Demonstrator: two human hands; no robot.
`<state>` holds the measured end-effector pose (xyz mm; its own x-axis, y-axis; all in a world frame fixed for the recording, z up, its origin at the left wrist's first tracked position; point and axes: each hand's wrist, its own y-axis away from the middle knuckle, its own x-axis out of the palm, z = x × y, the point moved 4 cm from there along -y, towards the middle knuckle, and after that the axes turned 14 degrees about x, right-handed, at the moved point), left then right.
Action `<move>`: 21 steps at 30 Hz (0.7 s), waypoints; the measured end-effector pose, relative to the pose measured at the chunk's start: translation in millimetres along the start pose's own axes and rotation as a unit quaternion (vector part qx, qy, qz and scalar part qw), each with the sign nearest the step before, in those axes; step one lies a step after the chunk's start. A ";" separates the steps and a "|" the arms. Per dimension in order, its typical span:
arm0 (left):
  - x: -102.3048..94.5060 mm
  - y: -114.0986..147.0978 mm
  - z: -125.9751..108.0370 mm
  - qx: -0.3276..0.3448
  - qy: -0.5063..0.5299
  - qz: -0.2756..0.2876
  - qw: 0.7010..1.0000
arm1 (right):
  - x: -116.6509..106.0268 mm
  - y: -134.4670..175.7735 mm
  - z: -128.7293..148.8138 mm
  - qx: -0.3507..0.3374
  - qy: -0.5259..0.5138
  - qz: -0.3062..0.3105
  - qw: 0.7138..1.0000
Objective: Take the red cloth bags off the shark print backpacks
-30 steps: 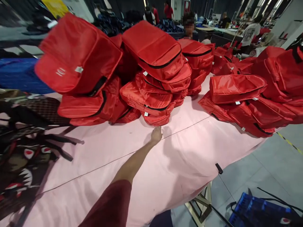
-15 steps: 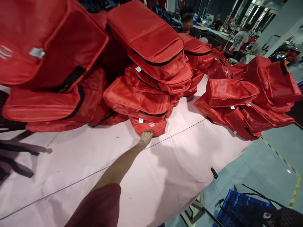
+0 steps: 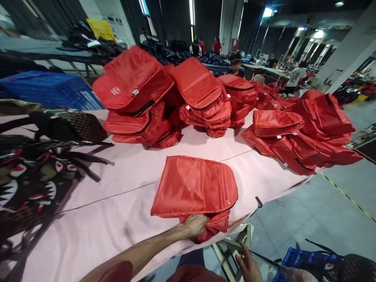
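Observation:
A red backpack (image 3: 188, 186) lies near the front edge of the pink-covered table (image 3: 111, 219), its flat panel facing up and its rounded end to the right. My left hand (image 3: 196, 226) is closed around the cloth of its near lower side, and the fingertips are lost in the folds. Low in the view, off the table edge, my right hand (image 3: 248, 266) is held with fingers apart and nothing in it. Behind the backpack stand stacked red backpacks (image 3: 202, 90), some with small white labels.
More red backpacks (image 3: 293, 145) are heaped at the right end. Dark shark-face bags (image 3: 35, 188) with loose straps lie at the left. A blue crate (image 3: 53, 88) stands behind them, another blue crate (image 3: 296, 260) on the floor. A black clip (image 3: 258, 202) sits at the table edge. People are farther back.
My left hand has drawn a red backpack from the stack toward me, to the table's front edge. My right hand has come into view. The camera has tilted up and pulled back.

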<state>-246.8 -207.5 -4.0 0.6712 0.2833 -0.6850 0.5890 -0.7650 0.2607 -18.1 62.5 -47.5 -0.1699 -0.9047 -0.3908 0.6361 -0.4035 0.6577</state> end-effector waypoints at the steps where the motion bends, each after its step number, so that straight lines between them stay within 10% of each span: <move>1: -8.2 6.3 -14.6 0.006 -0.006 -0.003 1.000 | -2.3 -1.6 -0.2 -0.021 -0.020 0.018 0.999; 11: -101.2 79.4 -182.4 0.064 -0.144 -0.157 0.975 | -27.8 61.5 -9.1 -0.101 -0.125 0.094 0.983; 16: -73.9 99.5 -225.4 0.076 -0.034 -0.197 0.977 | -30.5 101.1 22.3 -0.134 -0.247 0.207 0.937; 21: -13.4 92.2 -228.1 0.005 0.076 -0.183 0.980 | -35.4 109.4 9.8 -0.052 -0.315 0.155 0.935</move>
<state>-98.9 -149.9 184.4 0.4763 0.6219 -0.6216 0.7985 -0.6019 0.0097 50.1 49.0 44.5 -0.3534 -0.8904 0.2869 0.7923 -0.1218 0.5979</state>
